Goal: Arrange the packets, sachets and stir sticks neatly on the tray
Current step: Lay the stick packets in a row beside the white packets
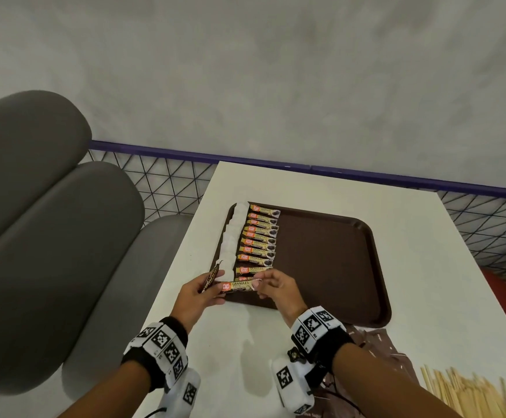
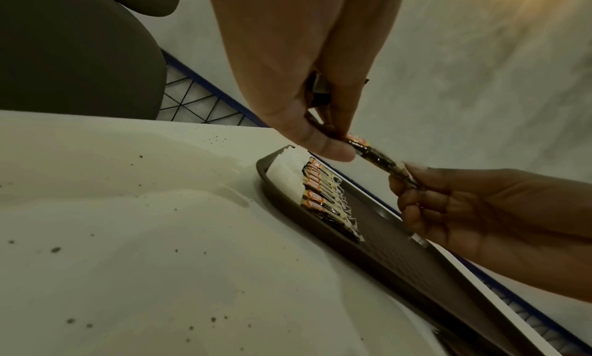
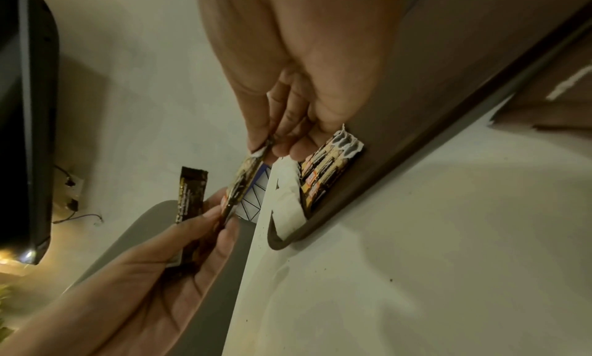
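Observation:
A brown tray [image 1: 330,260] lies on the white table. Along its left side runs a column of white sachets [image 1: 232,239], with several coffee granules packets [image 1: 260,236] in a row beside it. One coffee packet [image 1: 239,286] hangs above the tray's near left corner, pinched at both ends. My left hand [image 1: 199,292] pinches its left end and also holds a second dark packet [image 1: 211,279]. My right hand [image 1: 271,286] pinches the right end. The left wrist view shows the shared packet [image 2: 374,156]; the right wrist view shows it [image 3: 241,184] next to the second packet [image 3: 190,194].
Wooden stir sticks [image 1: 468,393] lie in a heap at the table's near right, beside brown sachets [image 1: 387,354]. A grey padded seat [image 1: 49,221] stands left of the table. A wire mesh rail [image 1: 167,182] runs behind it.

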